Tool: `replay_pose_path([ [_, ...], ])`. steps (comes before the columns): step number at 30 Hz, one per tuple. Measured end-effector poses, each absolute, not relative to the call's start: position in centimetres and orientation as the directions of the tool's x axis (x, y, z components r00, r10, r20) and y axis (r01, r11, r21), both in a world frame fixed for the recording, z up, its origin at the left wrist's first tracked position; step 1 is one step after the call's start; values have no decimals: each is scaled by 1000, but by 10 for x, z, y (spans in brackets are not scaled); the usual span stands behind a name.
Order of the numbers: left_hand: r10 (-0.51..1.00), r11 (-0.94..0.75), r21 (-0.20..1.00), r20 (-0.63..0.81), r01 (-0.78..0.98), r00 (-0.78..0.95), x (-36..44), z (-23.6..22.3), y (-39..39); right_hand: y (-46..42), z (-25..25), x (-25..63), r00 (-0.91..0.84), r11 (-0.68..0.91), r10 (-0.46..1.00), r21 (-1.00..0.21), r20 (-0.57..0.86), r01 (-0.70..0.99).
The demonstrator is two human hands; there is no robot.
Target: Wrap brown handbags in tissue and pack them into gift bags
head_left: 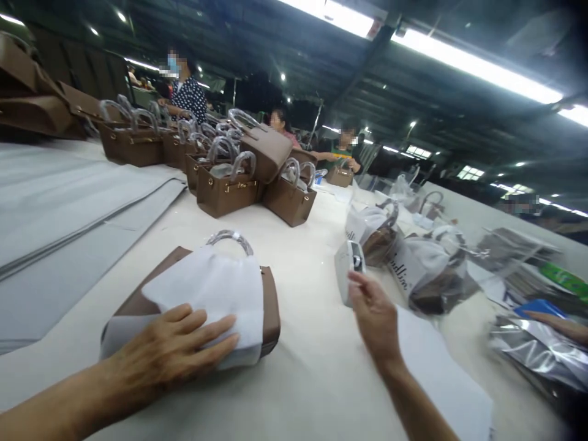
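Observation:
A brown handbag [272,306] lies on the white table in front of me, with a white wrapping sheet [206,288] draped over its front. Its handle [229,240], wrapped in clear plastic, sticks up behind the sheet. My left hand [184,343] rests flat on the sheet, fingers spread, pressing it against the bag. To the right stands a small white device, looking like a tape dispenser [344,275]. My right hand [374,315] is at its front edge, thumb and fingers pinched together; whatever is between the fingertips is too small to make out.
Several brown handbags [229,193] crowd the table's far side. Grey-white sheets [82,226] are stacked at left. At right are bags in printed white wrapping [413,263], a white sheet [441,367] and another person's hand [560,324] on shiny plastic [546,352]. Co-workers [188,98] stand beyond.

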State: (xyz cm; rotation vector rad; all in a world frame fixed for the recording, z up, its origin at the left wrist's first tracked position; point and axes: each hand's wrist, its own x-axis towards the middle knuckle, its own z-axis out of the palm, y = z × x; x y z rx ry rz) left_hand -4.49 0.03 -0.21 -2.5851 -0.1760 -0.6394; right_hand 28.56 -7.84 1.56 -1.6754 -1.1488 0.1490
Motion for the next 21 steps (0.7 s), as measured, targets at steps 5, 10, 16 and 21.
replay_pose_path([
  [5, -30, -878, -437, 455, 194, 890, -46, -1, 5, -37, 28, 403, 728, -406, 667, -897, -160, 175],
  [10, 81, -910, -296, 564, 292, 822, -44, -14, 2, -10, 18, 432, 660, -605, 598, -797, -454, -1],
  [16, 84, -921, -266, 579, 286, 811, -44, -17, 4, -17, 32, 433, 564, -600, 617, -792, -549, -115],
  [21, 96, -924, -259, 557, 282, 825, -45, -17, 3, -53, 27, 419, 555, -547, 638, -821, -534, -161],
])
